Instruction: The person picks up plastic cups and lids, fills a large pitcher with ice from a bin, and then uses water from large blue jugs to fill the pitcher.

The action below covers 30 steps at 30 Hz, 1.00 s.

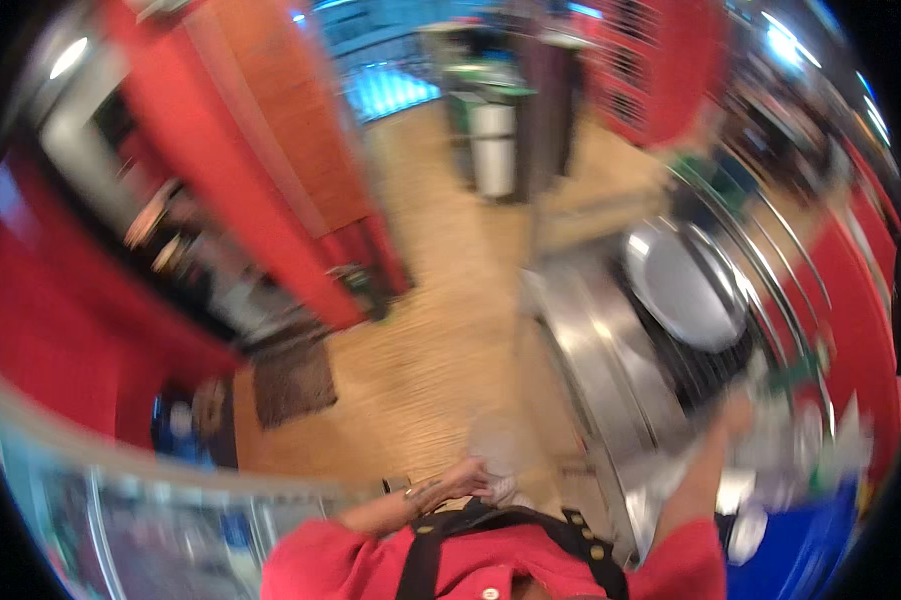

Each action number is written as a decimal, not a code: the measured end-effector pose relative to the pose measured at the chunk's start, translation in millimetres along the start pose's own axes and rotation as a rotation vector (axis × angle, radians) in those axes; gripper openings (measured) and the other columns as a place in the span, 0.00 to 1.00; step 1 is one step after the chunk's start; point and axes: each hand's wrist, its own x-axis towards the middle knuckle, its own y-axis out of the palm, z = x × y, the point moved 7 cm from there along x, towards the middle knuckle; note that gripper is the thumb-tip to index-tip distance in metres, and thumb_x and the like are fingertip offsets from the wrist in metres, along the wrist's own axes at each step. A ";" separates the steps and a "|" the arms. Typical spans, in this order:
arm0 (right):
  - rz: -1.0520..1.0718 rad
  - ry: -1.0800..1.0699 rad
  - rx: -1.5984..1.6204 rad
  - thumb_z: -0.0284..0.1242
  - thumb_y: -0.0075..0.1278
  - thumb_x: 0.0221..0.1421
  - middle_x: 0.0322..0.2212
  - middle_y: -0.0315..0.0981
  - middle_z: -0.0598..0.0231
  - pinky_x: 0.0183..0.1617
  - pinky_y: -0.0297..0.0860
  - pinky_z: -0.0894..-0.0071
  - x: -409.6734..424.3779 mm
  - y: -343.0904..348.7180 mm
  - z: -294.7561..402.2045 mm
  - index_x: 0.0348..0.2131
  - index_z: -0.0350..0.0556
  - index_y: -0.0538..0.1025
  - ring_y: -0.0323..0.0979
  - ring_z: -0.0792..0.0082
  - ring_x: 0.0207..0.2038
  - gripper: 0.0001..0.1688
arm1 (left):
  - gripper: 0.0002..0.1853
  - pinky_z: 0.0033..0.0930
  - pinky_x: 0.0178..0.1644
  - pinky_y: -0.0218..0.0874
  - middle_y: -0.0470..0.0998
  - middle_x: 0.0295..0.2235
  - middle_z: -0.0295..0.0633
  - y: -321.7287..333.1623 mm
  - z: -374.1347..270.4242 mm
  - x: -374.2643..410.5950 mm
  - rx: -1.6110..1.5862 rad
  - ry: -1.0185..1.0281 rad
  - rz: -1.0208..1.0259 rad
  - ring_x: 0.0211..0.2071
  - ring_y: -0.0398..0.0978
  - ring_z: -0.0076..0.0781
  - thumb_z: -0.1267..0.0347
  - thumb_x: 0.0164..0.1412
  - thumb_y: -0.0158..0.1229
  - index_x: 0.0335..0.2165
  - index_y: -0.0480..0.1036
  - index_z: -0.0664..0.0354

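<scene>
My left hand is near my waist, its fingers curled by a pale, blurred thing that may be a cloth or a clear cup; I cannot tell whether it is held. To the right, my right arm reaches over a stainless steel counter. My right hand is blurred beside clear plastic items at the counter's rail, and its grip cannot be made out. Beyond it, an oval metal tray lies on a dark ribbed rack.
Curved metal rails edge the counter's far right. A blue container stands at lower right. A red-orange pillar and a dark mat are on the left, with a glass-fronted case at lower left.
</scene>
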 end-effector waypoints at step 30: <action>0.475 1.177 2.430 0.36 0.36 0.47 0.38 0.69 0.49 0.45 0.62 0.61 -434.3 -161.8 -117.8 0.38 0.38 0.68 0.69 0.60 0.36 0.23 | 0.17 0.38 0.32 0.66 0.68 0.33 0.57 27.5 30.3 61.3 1.167 -0.177 0.351 0.29 0.71 0.46 0.73 0.48 0.44 0.39 0.58 0.68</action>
